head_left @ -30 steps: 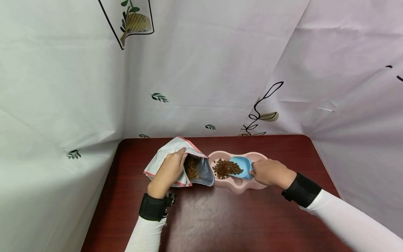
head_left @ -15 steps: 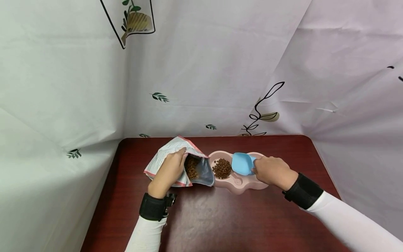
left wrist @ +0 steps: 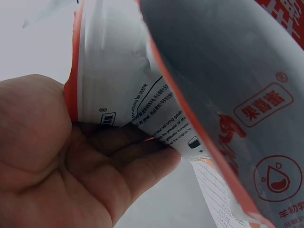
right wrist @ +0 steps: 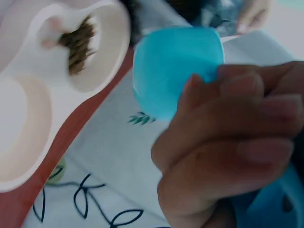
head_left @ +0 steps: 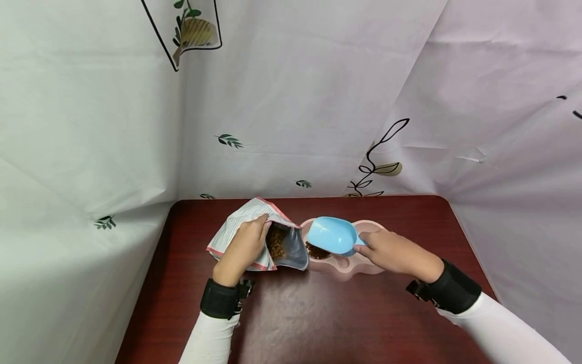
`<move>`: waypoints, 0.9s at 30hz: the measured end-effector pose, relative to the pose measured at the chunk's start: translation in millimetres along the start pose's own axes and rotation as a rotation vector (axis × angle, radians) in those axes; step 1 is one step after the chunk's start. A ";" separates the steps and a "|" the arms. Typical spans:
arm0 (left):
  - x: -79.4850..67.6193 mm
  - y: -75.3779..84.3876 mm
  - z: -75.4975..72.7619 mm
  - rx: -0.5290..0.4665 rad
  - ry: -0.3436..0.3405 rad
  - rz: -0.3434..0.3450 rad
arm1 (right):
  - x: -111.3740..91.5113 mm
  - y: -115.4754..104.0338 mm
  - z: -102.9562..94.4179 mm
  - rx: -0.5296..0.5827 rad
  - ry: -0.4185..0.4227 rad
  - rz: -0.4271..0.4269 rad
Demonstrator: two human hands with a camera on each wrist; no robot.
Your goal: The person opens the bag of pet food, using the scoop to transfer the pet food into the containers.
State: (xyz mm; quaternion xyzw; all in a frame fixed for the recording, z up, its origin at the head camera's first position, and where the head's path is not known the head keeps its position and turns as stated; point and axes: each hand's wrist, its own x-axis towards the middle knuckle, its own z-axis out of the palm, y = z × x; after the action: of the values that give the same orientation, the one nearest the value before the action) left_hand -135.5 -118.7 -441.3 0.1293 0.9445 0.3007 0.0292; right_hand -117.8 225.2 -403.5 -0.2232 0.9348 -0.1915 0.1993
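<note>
My right hand (head_left: 393,253) grips the handle of a light blue scoop (head_left: 333,234), held above a pink double pet bowl (head_left: 370,228). In the right wrist view my fingers curl round the scoop's handle, and no kibble shows in the part of the scoop (right wrist: 175,66) in sight. A pile of brown kibble (head_left: 317,251) lies in the bowl's left compartment, partly hidden under the scoop. My left hand (head_left: 243,247) holds the edge of an opened food bag (head_left: 236,222) lying on its side, its mouth towards the bowl. More kibble (head_left: 275,243) shows inside it.
Everything stands on a dark red-brown table (head_left: 318,313). Behind it hangs a pale cloth (head_left: 282,101) with leaf prints. The bag's mouth touches or nearly touches the bowl's left rim.
The scoop tipped kibble into the left compartment, then levelled off and moved left over the pile, its bowl now nearer the bag. My left hand and the bag have stayed put.
</note>
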 end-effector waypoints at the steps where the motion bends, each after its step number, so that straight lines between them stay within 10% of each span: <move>1: 0.3 0.1 0.3 -0.001 0.001 0.001 | -2.2 -2.2 -0.6 0.031 -0.008 -0.022; 27: -1.4 2.9 6.2 -0.011 0.012 0.012 | 33.2 -52.6 36.9 0.016 -0.092 -0.108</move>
State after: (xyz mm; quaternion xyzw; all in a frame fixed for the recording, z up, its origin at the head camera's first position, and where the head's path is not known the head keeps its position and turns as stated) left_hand -132.7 -113.4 -444.8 0.1330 0.9422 0.3067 0.0223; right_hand -110.2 155.3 -420.8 -0.2804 0.9097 -0.1989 0.2330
